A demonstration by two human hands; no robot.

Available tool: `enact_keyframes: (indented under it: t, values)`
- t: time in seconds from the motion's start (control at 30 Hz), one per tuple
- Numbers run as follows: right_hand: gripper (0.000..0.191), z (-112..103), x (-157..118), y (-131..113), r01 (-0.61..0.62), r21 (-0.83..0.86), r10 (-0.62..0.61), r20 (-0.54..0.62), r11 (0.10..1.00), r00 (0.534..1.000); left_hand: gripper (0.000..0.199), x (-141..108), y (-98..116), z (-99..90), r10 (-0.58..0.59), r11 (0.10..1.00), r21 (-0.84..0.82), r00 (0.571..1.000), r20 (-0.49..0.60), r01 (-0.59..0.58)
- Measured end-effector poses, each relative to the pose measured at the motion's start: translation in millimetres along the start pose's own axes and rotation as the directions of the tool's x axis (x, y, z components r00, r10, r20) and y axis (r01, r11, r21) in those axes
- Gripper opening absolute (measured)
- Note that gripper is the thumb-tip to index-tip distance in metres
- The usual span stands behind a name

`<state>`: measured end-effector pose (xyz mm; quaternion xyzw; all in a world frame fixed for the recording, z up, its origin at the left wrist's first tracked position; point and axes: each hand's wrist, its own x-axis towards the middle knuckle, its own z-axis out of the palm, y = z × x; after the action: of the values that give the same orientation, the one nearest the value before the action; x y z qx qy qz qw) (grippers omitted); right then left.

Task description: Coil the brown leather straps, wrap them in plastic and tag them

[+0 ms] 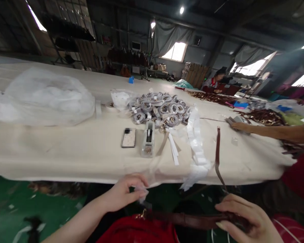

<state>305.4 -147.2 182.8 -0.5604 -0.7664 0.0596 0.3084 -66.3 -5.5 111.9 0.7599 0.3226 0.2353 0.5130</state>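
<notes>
Between the thumb and fingers of my left hand [124,192] is a thin piece of clear plastic film [142,194]. My right hand [250,217] grips a brown leather strap [192,220], which runs level across my lap toward the left. A gold metal clasp [143,214] shows at the strap's left end, below my left hand. Part of the brown strap [218,152] stretches from beyond my right hand up onto the table. How the strap lies inside my right hand is partly hidden by the fingers.
On the cloth-covered table [66,145] lie a pile of coiled grey straps [164,106], a tape dispenser [148,140], a phone [129,138] and a ribbon of white packets [196,141]. A large plastic bag [48,98] rests at left. A co-worker's arm [271,131] reaches in from the right.
</notes>
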Motion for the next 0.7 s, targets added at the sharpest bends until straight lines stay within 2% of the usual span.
enact_keyframes:
  t: [0.07,0.13,0.2,0.23,0.3,0.37,0.43,0.5,0.57,0.63,0.7]
  values:
    - [0.015,21,7,-8,-0.003,0.074,-0.010,0.171,0.997,0.985,0.025,4,10,12.7,0.140,0.989,0.005,0.965,0.221,-0.145]
    - [0.014,40,12,-12,-0.029,0.105,0.000,0.264,0.994,0.964,0.027,8,10,35.2,0.231,0.967,0.000,0.877,0.421,-0.254]
    - [0.016,56,15,-13,-0.051,0.060,0.030,0.301,0.997,0.953,0.032,11,0,57.6,0.254,0.962,-0.054,0.811,0.527,-0.266]
    - [0.017,63,16,-13,-0.056,0.008,0.051,0.299,0.998,0.953,0.035,12,-8,65.8,0.238,0.969,-0.083,0.797,0.555,-0.232]
    - [0.022,74,17,-14,-0.048,-0.120,0.082,0.295,0.992,0.952,0.039,9,-21,74.3,0.211,0.977,-0.106,0.817,0.536,-0.183]
    - [0.022,85,16,-19,0.002,-0.166,0.057,0.350,0.986,0.935,0.040,2,-29,74.0,0.202,0.979,-0.095,0.862,0.465,-0.178]
    - [0.017,98,14,-31,0.054,-0.081,-0.013,0.437,0.995,0.899,0.038,-6,-30,70.4,0.193,0.981,-0.069,0.897,0.398,-0.180]
    - [0.045,114,12,-46,0.036,0.062,-0.063,0.515,0.997,0.855,0.034,-13,-27,67.5,0.152,0.988,-0.028,0.916,0.371,-0.152]
    - [0.060,128,10,-62,-0.027,0.142,-0.062,0.591,0.990,0.804,0.027,-17,-23,66.4,0.089,0.994,0.027,0.929,0.360,-0.106]
    - [0.057,139,10,-72,-0.045,0.138,-0.056,0.647,0.989,0.760,0.021,-20,-21,66.6,0.019,0.999,0.029,0.926,0.376,-0.033]
    - [0.046,146,12,-74,0.006,0.094,-0.068,0.668,0.996,0.741,0.020,-23,-23,67.9,-0.044,0.998,-0.026,0.905,0.423,0.061]
